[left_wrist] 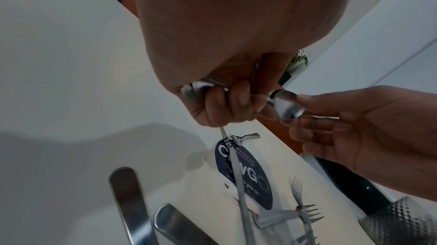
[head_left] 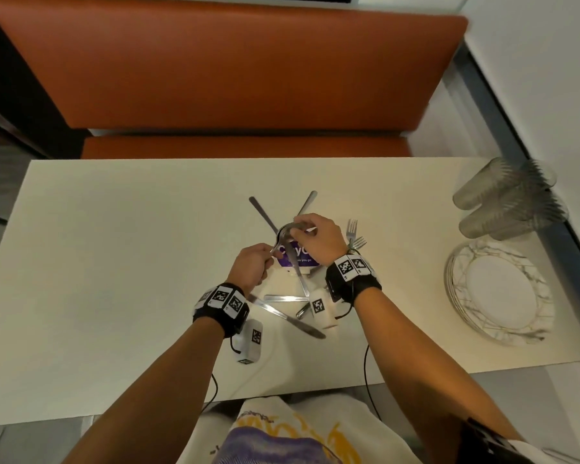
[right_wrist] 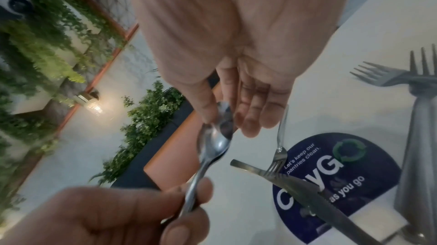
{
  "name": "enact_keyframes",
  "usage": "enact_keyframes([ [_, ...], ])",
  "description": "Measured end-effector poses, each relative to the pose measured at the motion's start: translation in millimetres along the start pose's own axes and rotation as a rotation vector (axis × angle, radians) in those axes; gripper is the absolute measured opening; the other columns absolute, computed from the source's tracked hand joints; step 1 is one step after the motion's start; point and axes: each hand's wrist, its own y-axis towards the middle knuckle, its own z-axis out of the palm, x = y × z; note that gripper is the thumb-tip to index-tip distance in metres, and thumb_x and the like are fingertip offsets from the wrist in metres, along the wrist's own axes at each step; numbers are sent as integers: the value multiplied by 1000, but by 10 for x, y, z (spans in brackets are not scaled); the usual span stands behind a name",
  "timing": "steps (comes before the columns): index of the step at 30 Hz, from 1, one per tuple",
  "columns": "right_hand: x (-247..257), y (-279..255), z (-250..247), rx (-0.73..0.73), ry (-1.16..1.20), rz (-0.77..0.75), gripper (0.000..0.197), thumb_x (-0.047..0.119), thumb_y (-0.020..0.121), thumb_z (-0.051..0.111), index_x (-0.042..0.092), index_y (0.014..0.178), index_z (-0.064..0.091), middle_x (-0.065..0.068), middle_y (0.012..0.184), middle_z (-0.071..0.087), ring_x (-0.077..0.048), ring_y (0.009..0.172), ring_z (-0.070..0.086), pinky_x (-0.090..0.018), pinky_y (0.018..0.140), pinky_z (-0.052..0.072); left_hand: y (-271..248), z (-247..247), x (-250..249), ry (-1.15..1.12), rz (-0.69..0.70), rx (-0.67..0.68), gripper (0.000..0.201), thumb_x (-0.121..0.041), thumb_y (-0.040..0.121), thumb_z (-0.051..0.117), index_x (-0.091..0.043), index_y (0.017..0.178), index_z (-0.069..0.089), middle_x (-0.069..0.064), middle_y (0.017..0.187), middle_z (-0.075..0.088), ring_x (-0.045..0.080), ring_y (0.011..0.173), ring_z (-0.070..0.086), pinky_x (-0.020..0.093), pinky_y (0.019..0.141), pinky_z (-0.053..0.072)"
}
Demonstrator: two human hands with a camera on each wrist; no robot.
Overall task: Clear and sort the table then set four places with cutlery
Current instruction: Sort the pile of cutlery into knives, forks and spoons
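Head view has us mid-sort: our left hand (head_left: 250, 267) is clamped on the spoons' (right_wrist: 214, 141) handles while our right hand (head_left: 315, 234) pinches their bowls. Below that grip, knives (head_left: 287, 316) and forks (head_left: 354, 234) lie scattered on the tabletop (head_left: 114, 262); next we'd gather those by type.

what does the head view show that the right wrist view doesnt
Only the head view: the stack of plates and the upturned cups at the table's right edge, and the orange bench. Only the right wrist view: green plants and a lamp. Both: the left hand and right hand holding spoons above the purple sticker.
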Motion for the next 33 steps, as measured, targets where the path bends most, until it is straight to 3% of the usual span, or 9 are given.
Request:
enact_keyframes([
  [4, -195, 141, 70, 40, -123, 70, 24, 20, 95, 58, 18, 115, 70, -1, 108, 72, -18, 95, 65, -25, 79, 50, 145, -114, 71, -2, -45, -110, 29, -5, 92, 44, -13, 86, 71, -2, 61, 48, 13, 47, 34, 24, 45, 27],
  [8, -294, 231, 290, 168, -300, 96, 25, 29, 90, 68, 14, 110, 67, -5, 100, 67, -23, 91, 62, -31, 79, 52, 253, -192, 131, -42, -86, -162, 28, -6, 91, 44, -11, 86, 71, -1, 59, 48, 12, 44, 34, 23, 45, 26],
  [12, -279, 275, 475, 259, -410, 87, 24, 30, 94, 64, 6, 97, 67, -11, 96, 68, -27, 89, 63, -35, 76, 52, 341, -233, 183, -67, -86, -179, 28, -6, 87, 45, -12, 82, 72, -1, 58, 47, 14, 45, 33, 24, 46, 25],
  [18, -314, 92, 750, 270, -488, -17, 28, 29, 101, 51, 7, 115, 61, -10, 119, 60, -27, 113, 53, -38, 99, 46, 422, -253, 211, -92, -72, -201, 30, -13, 93, 44, -8, 85, 73, -2, 59, 47, 13, 47, 33, 25, 46, 26],
  [22, -363, -29, 871, 300, -446, -115, 12, 17, 93, 63, 11, 104, 61, -6, 110, 58, -25, 104, 54, -38, 93, 49, 483, -272, 235, -87, -85, -195, 30, -13, 96, 44, -9, 85, 72, -1, 58, 47, 13, 47, 32, 24, 45, 24],
  [26, -302, -122, 933, 474, -445, -291, 19, 26, 95, 64, 12, 106, 68, -4, 104, 61, -22, 97, 57, -38, 87, 51, 510, -314, 242, -76, -81, -191, 30, -13, 94, 45, -11, 83, 72, -3, 56, 48, 14, 45, 33, 24, 46, 23],
  [28, -304, -105, 920, 416, -429, -308, 18, 26, 95, 62, 14, 107, 69, -2, 103, 62, -20, 96, 56, -39, 89, 52, 504, -340, 237, -66, -76, -199, 29, -13, 91, 45, -11, 82, 72, -4, 55, 50, 14, 44, 34, 24, 46, 24],
  [31, -328, 16, 860, 228, -407, -204, 33, 19, 94, 58, 12, 126, 60, -7, 121, 59, -25, 114, 50, -40, 103, 44, 499, -366, 219, -74, -76, -213, 29, -13, 92, 45, -12, 82, 72, -2, 58, 52, 14, 45, 35, 24, 46, 26],
  [33, -323, 116, 855, 240, -473, -174, 45, 18, 93, 56, 10, 136, 51, -13, 128, 54, -32, 120, 47, -44, 105, 42, 496, -375, 205, -94, -71, -211, 30, -11, 93, 44, -11, 83, 72, -2, 59, 51, 12, 46, 35, 24, 46, 26],
])
